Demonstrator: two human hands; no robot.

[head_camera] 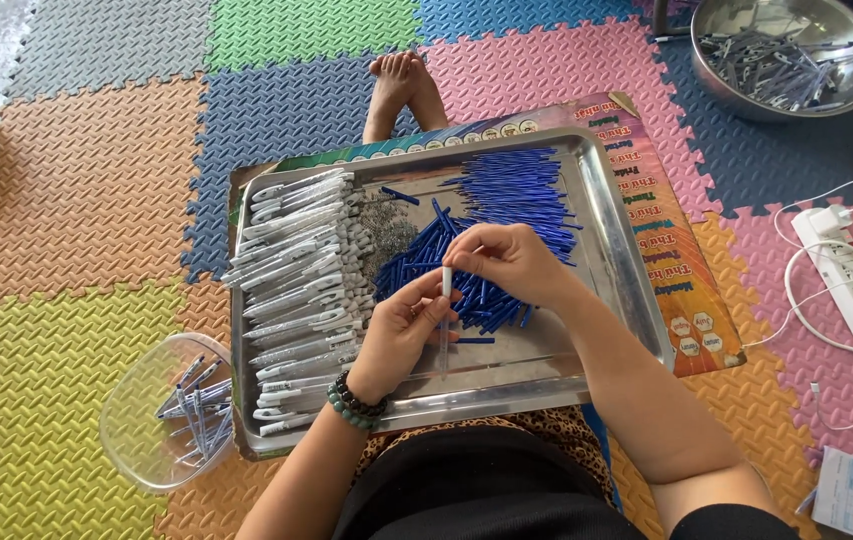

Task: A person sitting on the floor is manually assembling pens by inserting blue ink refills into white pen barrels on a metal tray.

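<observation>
Lap: black garment and leopard-print cloth [546, 425] nearest the lens, metal tray [618, 250] resting across it.
Left hand [401, 335]: beaded bracelet [354, 403] at the wrist; grip closed around a clear pen barrel [444, 335], held upright over the tray's middle.
Right hand [506, 262]: fingertips pinched on the barrel's white top end, just above the left hand.
Tray contents: blue refills [516, 190] heaped at centre and far side; white pen barrels [296, 290] stacked along the left; small pile of grey springs [386, 225] between them.
Step, as judged: fitting a part into the barrel's top.
Next move calls for: steady alignment, gentle push.
Nearby: clear tub [141, 440] with pens at left; steel bowl [846, 80] far right.
</observation>
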